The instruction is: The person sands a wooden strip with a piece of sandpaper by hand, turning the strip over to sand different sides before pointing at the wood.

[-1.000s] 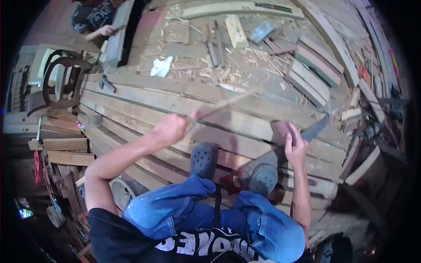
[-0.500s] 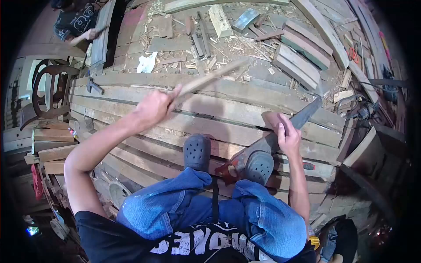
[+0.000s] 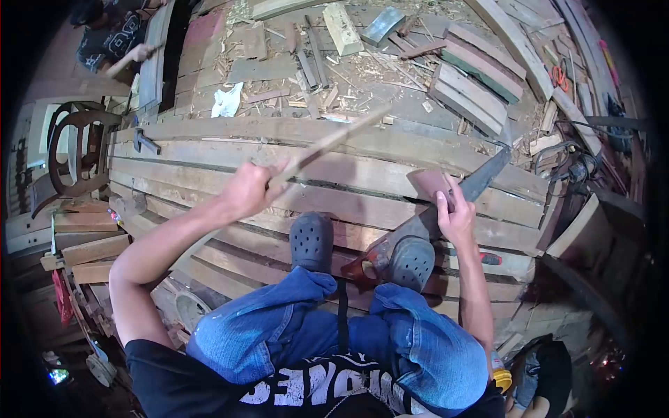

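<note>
My left hand is closed around the near end of a narrow wooden strip, which slants up and away to the right. In my right hand a brown piece of sandpaper is pinched between thumb and fingers, apart from the strip. Below that hand a handsaw lies across the planks, its reddish handle near my feet. My right clog rests over part of the saw, hiding it.
Long planks form the surface under my feet. A hammer lies at left, near a wooden chair. Stacked wood blocks, chisels and shavings lie beyond. Another person works at a board, upper left.
My left hand and the wooden strip have shifted slightly toward me. My right hand has turned a little, and more of the sandpaper's face shows. The saw stays put.
</note>
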Available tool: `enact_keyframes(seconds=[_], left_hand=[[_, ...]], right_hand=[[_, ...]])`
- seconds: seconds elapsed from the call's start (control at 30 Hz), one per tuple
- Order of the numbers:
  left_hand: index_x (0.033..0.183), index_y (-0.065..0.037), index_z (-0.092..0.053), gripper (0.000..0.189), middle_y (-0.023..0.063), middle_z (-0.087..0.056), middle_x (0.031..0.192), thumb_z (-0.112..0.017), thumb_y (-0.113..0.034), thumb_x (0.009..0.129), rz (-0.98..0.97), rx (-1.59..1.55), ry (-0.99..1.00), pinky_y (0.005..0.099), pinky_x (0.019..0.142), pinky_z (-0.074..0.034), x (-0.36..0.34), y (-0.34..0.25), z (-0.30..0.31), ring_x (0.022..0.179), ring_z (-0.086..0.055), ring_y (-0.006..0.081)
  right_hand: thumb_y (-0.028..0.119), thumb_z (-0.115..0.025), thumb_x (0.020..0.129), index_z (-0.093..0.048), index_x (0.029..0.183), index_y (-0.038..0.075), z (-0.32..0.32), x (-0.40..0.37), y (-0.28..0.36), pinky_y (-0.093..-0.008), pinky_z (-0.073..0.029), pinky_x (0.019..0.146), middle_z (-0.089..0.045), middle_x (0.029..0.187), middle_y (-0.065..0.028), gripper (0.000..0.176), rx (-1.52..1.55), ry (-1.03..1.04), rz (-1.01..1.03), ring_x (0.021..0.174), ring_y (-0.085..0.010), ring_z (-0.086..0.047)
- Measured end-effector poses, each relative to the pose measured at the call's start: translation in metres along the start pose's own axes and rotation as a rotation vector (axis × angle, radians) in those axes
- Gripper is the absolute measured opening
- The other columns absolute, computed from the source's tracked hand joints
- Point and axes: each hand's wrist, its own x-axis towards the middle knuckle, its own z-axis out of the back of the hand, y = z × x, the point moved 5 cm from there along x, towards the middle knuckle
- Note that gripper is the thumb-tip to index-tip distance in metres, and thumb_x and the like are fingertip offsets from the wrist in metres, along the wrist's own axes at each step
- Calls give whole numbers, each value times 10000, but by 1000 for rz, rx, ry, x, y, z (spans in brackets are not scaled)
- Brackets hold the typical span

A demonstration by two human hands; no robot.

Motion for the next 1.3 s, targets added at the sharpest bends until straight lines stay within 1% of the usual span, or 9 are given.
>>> enact_keyframes(seconds=[0.07, 0.23, 0.33, 0.43, 0.6, 0.9, 1.0, 1.03, 1.3], left_hand=[[1331, -3, -516, 519, 290, -591, 664, -635, -201, 867, 148, -103, -67, 451, 601, -534, 3, -8, 17, 592, -638, 397], [1439, -71, -391, 571, 177, -619, 737, -583, -200, 916, -49, 294, 30, 462, 562, -525, -11, -18, -17, 589, -623, 360], [1472, -119, -338, 577, 216, -636, 796, -527, -218, 936, -10, 225, 10, 476, 576, -541, -9, -23, -14, 628, -648, 373], [1483, -151, -322, 593, 209, -625, 788, -525, -178, 926, -68, 211, -4, 473, 553, -540, -16, -37, -19, 613, -645, 368], [1457, -192, -388, 601, 131, -586, 729, -606, -216, 898, -110, 300, 47, 441, 484, -517, -23, -61, -23, 545, -610, 330], [1467, -205, -373, 593, 112, -564, 698, -595, -212, 917, -139, 259, -25, 429, 470, -509, -21, -73, -13, 523, -598, 313], [1466, -204, -376, 589, 113, -562, 695, -593, -215, 919, -160, 227, -62, 430, 469, -505, -17, -78, -8, 526, -597, 315], [1463, -204, -383, 583, 111, -557, 690, -593, -216, 919, -177, 211, -78, 431, 467, -501, -16, -80, -7, 523, -594, 315], [1458, -193, -389, 643, 130, -551, 716, -620, -150, 860, -194, 165, -89, 433, 465, -508, -17, -78, 6, 530, -596, 326]], right_hand=[[130, -610, 894, -566, 1281, 68, 0, -1, -1, -372, -513, 573, -672, 740, -211, 394, 6, 1, -14, 609, -319, -678], [113, -621, 870, -593, 1247, 78, -3, 1, 2, -380, -535, 596, -681, 760, -203, 380, -6, 31, -14, 657, -327, -695], [85, -608, 844, -593, 1251, 86, 1, 4, 13, -382, -530, 577, -682, 745, -185, 408, -59, -25, 158, 598, -312, -675], [39, -583, 796, -531, 1326, 77, 6, 5, 36, -362, -532, 562, -688, 723, -117, 533, -85, 99, 60, 557, -271, -658], [58, -572, 770, -423, 1431, 103, -7, 15, 76, -365, -518, 520, -673, 655, -44, 679, -156, 155, 242, 514, -245, -633], [36, -579, 668, -314, 1491, 84, -47, -4, 98, -393, -482, 478, -518, 483, -82, 866, -225, 314, 383, 408, -254, -526], [24, -578, 652, -326, 1489, 92, -48, -11, 115, -375, -470, 460, -517, 482, -72, 877, -140, 335, 436, 406, -243, -527], [11, -592, 676, -359, 1466, 54, -47, -12, 118, -381, -504, 489, -627, 582, -69, 825, -166, 402, 417, 452, -259, -584], [76, -622, 684, -346, 1485, 122, -4, 23, 80, -405, -492, 477, -566, 508, -89, 848, -329, 143, 276, 442, -284, -571]])
